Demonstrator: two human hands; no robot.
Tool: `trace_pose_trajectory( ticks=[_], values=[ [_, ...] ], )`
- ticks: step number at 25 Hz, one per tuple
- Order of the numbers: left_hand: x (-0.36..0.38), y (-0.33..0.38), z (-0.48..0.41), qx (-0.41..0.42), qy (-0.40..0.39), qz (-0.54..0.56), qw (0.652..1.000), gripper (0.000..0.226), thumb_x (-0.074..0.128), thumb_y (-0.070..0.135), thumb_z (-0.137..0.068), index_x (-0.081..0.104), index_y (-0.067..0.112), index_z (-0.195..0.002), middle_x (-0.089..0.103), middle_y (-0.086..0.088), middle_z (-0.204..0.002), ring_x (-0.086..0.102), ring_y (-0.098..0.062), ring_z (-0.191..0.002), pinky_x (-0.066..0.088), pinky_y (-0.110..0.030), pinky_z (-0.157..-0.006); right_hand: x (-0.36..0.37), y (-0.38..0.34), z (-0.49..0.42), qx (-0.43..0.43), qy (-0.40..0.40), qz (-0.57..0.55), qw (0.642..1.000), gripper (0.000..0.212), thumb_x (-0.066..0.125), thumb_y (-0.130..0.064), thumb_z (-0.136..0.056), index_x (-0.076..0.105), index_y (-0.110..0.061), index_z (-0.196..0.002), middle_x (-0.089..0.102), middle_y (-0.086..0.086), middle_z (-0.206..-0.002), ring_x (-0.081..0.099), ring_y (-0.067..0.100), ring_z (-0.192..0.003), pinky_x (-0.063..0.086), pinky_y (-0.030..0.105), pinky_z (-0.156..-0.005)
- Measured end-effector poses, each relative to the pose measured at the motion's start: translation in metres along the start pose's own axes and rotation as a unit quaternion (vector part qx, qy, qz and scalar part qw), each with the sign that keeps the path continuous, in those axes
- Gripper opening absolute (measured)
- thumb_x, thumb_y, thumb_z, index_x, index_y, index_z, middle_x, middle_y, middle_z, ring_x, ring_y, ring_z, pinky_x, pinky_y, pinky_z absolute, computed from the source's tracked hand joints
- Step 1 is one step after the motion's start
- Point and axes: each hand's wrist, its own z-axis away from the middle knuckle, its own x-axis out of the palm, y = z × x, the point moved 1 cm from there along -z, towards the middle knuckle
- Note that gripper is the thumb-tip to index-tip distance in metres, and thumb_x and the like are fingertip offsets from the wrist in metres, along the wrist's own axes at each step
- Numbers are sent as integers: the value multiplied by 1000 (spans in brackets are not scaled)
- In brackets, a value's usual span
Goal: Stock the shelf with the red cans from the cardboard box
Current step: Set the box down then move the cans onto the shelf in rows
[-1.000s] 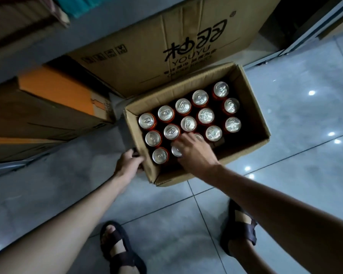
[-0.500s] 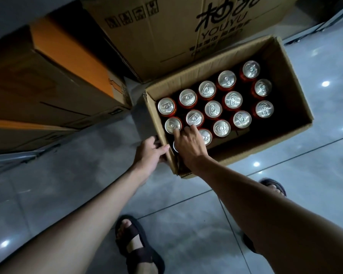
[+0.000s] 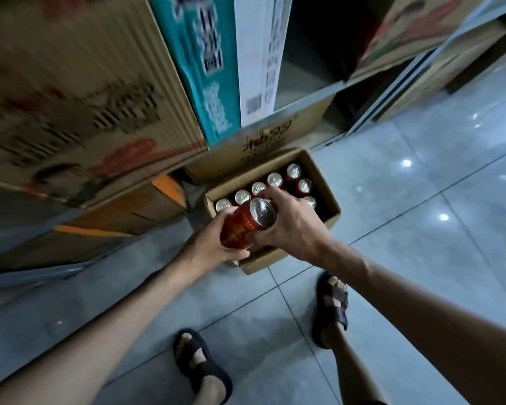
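I see a floor (image 3: 421, 258) of big grey-blue tiles, shiny, with thin dark lines between them. Small white spots of light (image 3: 406, 163) shine on it at the right. On the left a big brown carton (image 3: 70, 97) stands beside a teal carton (image 3: 199, 68) and a white carton (image 3: 260, 54). Next to them is a grey metal shelf (image 3: 301, 80), dark at the back. The room is dim.

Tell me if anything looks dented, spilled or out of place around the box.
Nothing stands out. The red can is tilted only because the left hand and right hand grip it above the cardboard box. The other cans stand upright in rows; no dents or spills show, though the hands hide the near rows.
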Motion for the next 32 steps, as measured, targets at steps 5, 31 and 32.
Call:
trace_pose_trajectory(
  ticks=[5,31,32],
  values=[
    [-79,176,119,99,0,-32,995,70,92,31,-59,53,37,-117,65,15,-108,61,4,-103,49,-17,-85,-132,-145,104,19,9,-268,963,67,76,-39,-62,53,-29,-125,68,-10,-107,66,5,-97,55,25,-81],
    [-357,276,375,102,338,152,923,72,87,16,-62,54,23,-126,70,4,-109,65,-13,-105,57,-25,-84,-132,-567,114,-71,-20,-278,958,72,90,-29,-62,56,-17,-124,68,0,-109,64,15,-99,53,23,-75],
    [-370,270,367,95,340,143,925,73,87,16,-62,53,23,-127,70,5,-110,65,-13,-105,55,-23,-84,-126,-574,99,-81,4,-255,964,74,91,-31,-60,56,-17,-124,68,-1,-108,64,14,-97,53,23,-74]
  ],
)
